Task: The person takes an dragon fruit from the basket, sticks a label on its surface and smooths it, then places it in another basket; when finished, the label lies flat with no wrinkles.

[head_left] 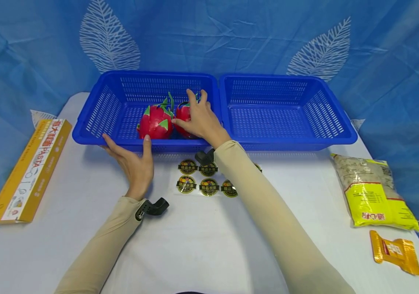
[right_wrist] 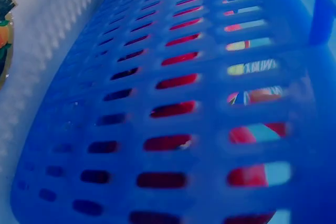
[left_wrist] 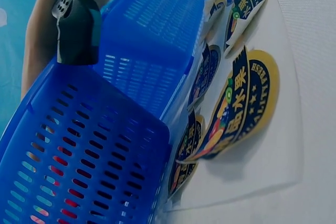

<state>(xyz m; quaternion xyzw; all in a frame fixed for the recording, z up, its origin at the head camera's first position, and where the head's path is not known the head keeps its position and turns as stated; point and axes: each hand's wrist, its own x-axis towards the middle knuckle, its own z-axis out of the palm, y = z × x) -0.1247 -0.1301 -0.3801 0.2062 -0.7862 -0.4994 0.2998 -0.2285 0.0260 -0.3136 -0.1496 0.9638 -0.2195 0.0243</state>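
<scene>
The head view looks forward and down; both wrist views, close up, share the left basket (head_left: 169, 145).

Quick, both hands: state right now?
Left hand: open, fingers spread at the left basket's front rim.
Right hand: over the right dragon fruit; whether it grips cannot be told.

"PASTA" on box (head_left: 29, 171), "精品水果" and "FRESH" on stickers (head_left: 209, 187); "通心粉" on bag (head_left: 376, 194)
</scene>
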